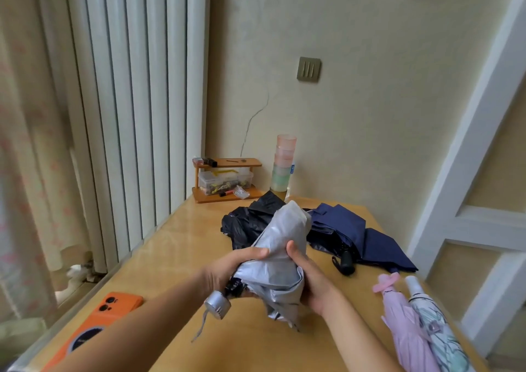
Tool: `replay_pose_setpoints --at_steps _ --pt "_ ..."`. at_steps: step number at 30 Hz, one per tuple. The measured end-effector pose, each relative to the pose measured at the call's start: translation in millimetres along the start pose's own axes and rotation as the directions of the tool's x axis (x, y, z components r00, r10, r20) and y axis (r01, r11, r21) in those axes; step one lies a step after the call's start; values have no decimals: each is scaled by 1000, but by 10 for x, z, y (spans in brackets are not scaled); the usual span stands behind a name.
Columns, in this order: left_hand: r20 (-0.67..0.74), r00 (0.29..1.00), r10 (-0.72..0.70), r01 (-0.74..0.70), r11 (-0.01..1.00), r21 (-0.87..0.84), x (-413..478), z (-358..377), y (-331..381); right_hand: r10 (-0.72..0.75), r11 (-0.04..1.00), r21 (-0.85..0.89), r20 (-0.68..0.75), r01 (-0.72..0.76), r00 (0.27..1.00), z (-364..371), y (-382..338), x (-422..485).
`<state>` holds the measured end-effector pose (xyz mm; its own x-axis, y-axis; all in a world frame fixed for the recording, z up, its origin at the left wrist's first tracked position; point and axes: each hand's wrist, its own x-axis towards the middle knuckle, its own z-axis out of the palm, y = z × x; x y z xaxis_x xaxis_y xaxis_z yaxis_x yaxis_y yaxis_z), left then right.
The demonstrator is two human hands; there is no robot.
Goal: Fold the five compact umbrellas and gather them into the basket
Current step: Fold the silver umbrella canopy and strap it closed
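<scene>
- Two closed umbrellas are lying side by side at the table's near right corner: a pink umbrella and, touching it on its right, a white patterned umbrella, both with their handles pointing toward the far edge
- An orange phone is lying camera side up at the near left edge, partly hidden by the left forearm
- Over the middle of the table, both hands are holding a silver umbrella, which is tilting with its round silver handle toward the near left and its tip rising toward the far edge; a grey strap is hanging from the handle
- The left hand is curling around the canopy just above the handle, thumb lying on top of the cloth
- The right hand is wrapping the loose cloth from the right side, thumb pressing on top, close to the left thumb
- Behind the hands, a navy umbrella is sprawling unfolded toward the right edge, its black handle pointing toward the near side
- A black umbrella is lying crumpled just left of the navy one, partly hidden by the silver canopy
- At the far edge, against the wall, a small wooden shelf is holding a clear box of small items, and a stack of pastel cups is standing upright just to its right
</scene>
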<state>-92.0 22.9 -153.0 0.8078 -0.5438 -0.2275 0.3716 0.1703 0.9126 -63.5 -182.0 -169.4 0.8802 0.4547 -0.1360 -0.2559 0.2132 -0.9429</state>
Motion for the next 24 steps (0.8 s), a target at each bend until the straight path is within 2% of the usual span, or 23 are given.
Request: replay_pose_setpoints --at_steps 2,3,7,10,12,15,19,21,24 --pt "66 998 17 -15 999 -40 -42 -15 -87 57 998 -8 100 -57 993 82 -26 -71" --pt "54 998 32 -30 999 -36 -58 -36 -115 84 996 -20 138 -82 987 94 -27 -86" --pt "-45 994 99 -101 994 -38 -115 -114 -193 186 982 -20 170 -185 968 16 46 -46" --pt "-17 989 147 -148 978 -146 -136 -144 -207 217 974 17 187 -225 958 7 68 -19" --pt "19 986 166 -163 980 -112 -112 -172 -232 227 972 34 152 -234 962 15 69 26" --pt "48 987 154 -156 987 39 -55 -255 -299 198 979 -62 79 -194 977 -2 22 133" --pt "62 990 130 -141 963 231 -95 -450 -289 33 978 -203 -110 -55 993 -33 -289 231" --pt "7 986 169 -167 966 197 -122 -552 -250 -30 953 -302 -104 -3 994 -21 -495 290" --pt "-245 927 284 -271 959 87 -104 -662 -164 -11 852 -522 34 27 999 68 -737 399"
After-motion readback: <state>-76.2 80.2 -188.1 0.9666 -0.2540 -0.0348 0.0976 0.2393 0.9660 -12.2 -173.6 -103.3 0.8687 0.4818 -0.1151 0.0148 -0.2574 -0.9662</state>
